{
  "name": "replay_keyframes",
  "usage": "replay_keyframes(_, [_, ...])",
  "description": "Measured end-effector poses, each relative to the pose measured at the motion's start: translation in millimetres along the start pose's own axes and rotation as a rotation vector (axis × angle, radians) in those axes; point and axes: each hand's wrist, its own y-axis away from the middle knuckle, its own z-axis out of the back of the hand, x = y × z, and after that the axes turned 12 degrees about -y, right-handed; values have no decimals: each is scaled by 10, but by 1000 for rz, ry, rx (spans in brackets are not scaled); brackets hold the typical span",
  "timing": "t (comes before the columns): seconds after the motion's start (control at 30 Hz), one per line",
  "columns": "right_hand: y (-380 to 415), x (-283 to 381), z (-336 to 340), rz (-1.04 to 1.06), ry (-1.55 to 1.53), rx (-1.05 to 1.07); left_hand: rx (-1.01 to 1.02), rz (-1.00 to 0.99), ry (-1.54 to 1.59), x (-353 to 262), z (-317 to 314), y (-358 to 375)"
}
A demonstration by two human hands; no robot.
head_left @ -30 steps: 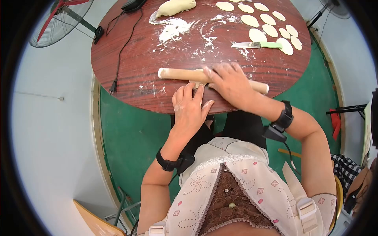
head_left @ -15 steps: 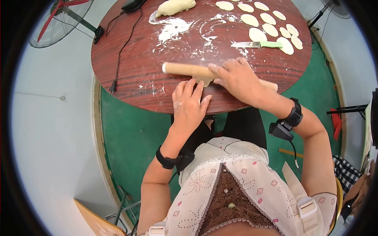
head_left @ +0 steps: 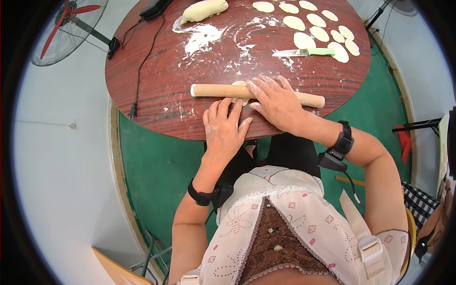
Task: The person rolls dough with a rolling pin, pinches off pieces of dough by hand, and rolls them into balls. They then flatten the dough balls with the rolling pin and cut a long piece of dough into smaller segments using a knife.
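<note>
A pale wooden rolling pin (head_left: 211, 90) lies across the near part of the table, over a small piece of dough (head_left: 240, 101). The dough shows on both sides of the pin; its middle is hidden under it. My right hand (head_left: 278, 104) rests over the pin right of its middle, fingers across the top and thumb on the near side. My left hand (head_left: 223, 128) is close by on the left. Its fingertips touch the near edge of the dough and the table, with the thumb held apart. Flour dusts the fingers of both hands.
On the round table (head_left: 161, 102) lie a long dough lump (head_left: 205, 10), scattered flour (head_left: 202, 39) and several flat dough rounds (head_left: 319, 33). A knife (head_left: 304, 52) with a green handle touches some rounds. A black cord (head_left: 142, 66) runs down the left side. A fan (head_left: 71, 28) stands at left.
The rolling pin has moved toward me and slightly left under my right hand, uncovering dough on its far side. My left hand has shifted slightly left. The view has moved a little.
</note>
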Motion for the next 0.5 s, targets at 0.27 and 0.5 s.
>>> replay_keyframes(0.27, [-266,-412,-18,12,-56,67,63,34,23,-64,50,-41])
replay_keyframes(0.5, [-274,-372,163,-79,-182,38,81,114,276,-294,162,-41])
